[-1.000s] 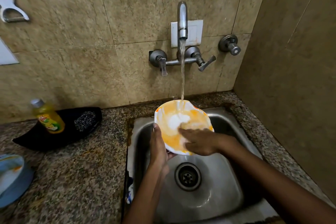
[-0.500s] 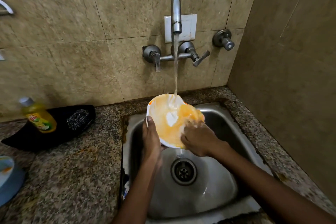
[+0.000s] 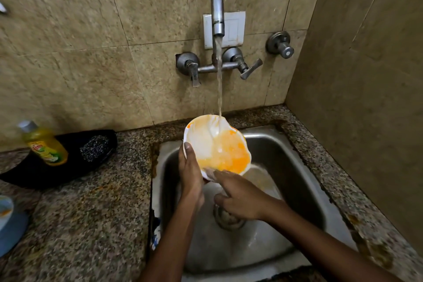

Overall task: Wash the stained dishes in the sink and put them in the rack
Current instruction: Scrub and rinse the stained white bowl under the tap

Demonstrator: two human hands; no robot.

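A white plate [image 3: 215, 144] smeared with orange stain is tilted over the steel sink [image 3: 286, 167]. Water from the wall tap [image 3: 217, 14] streams onto its upper part, which looks rinsed white. My left hand [image 3: 191, 171] grips the plate's left rim, thumb on its face. My right hand [image 3: 238, 194] sits just below the plate's lower edge, forefinger stretched toward the rim, other fingers curled, holding nothing. The drain is partly hidden under that hand.
On the granite counter [image 3: 91, 224] at left lie a yellow dish-soap bottle [image 3: 43, 144] and a steel scrubber [image 3: 95, 145] on a black tray [image 3: 45, 174]. A blue dish [image 3: 11, 224] shows at the left edge. A tiled wall [image 3: 366, 75] closes the right side.
My right hand has slid down off the plate's face to below its lower edge. More of the plate's upper left has rinsed white. The camera has shifted slightly.
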